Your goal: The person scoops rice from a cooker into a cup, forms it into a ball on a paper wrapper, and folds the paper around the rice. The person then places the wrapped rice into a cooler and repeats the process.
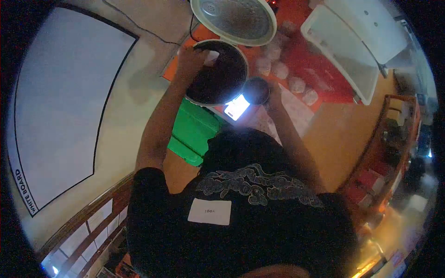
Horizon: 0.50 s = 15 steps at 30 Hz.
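My left hand [191, 61] reaches over the rim of a wide round pot [247, 62] with a dark interior, like a large rice cooker. Its fingers are closed around a small white thing [212, 58] whose kind I cannot make out. At the pot's near right side, my right hand [274, 96] grips a small dark round bowl [256, 91] by its edge. What the bowl holds is too dark to see. Just below the pot and bowl, a phone [237, 107] glows with a bright white screen.
The pot's open lid [236, 21] stands behind it. Several pale round pieces [280, 70] lie on the red surface to the right, near a white tub [340, 51]. A green crate [192, 132] sits below the pot. A whiteboard [69, 102] hangs at left.
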Each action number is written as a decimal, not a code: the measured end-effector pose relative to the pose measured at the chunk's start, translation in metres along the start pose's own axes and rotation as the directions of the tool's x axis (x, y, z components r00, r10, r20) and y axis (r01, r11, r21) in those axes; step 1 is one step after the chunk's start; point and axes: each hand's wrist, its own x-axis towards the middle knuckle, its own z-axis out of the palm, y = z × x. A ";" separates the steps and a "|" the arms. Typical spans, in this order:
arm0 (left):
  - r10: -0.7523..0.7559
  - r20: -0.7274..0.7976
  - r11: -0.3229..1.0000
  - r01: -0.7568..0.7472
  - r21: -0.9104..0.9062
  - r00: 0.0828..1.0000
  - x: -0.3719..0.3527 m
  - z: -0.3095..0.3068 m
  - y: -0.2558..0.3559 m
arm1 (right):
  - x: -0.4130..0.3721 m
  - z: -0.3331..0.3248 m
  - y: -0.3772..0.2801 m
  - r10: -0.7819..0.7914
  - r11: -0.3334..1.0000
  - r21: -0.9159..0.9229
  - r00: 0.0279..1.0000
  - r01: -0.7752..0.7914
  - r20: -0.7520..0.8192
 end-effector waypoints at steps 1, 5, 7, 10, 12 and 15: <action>0.029 -0.038 0.989 -0.034 -0.141 0.999 0.005 0.004 0.004 | 0.001 -0.002 0.000 0.046 0.998 0.030 0.998 -0.047 0.046; 0.074 -0.069 0.977 -0.086 -0.197 0.995 0.008 -0.019 0.012 | 0.005 -0.008 0.009 0.076 0.996 0.047 0.997 -0.076 0.010; 0.011 0.070 0.973 0.006 -0.231 0.998 0.010 -0.027 0.021 | 0.018 -0.021 0.019 0.137 0.990 -0.024 0.988 -0.136 0.074; 0.034 0.147 0.963 0.006 -0.268 0.988 0.017 0.006 0.023 | 0.011 -0.019 0.012 0.142 0.990 -0.030 0.985 -0.140 0.097; 0.039 0.229 0.966 0.021 -0.256 0.973 0.011 0.006 0.028 | 0.003 -0.011 0.005 0.124 0.992 0.011 0.987 -0.125 0.100; 0.058 0.313 0.955 0.039 -0.295 0.948 0.007 0.011 0.031 | 0.003 -0.006 0.003 0.102 0.994 0.029 0.991 -0.105 0.088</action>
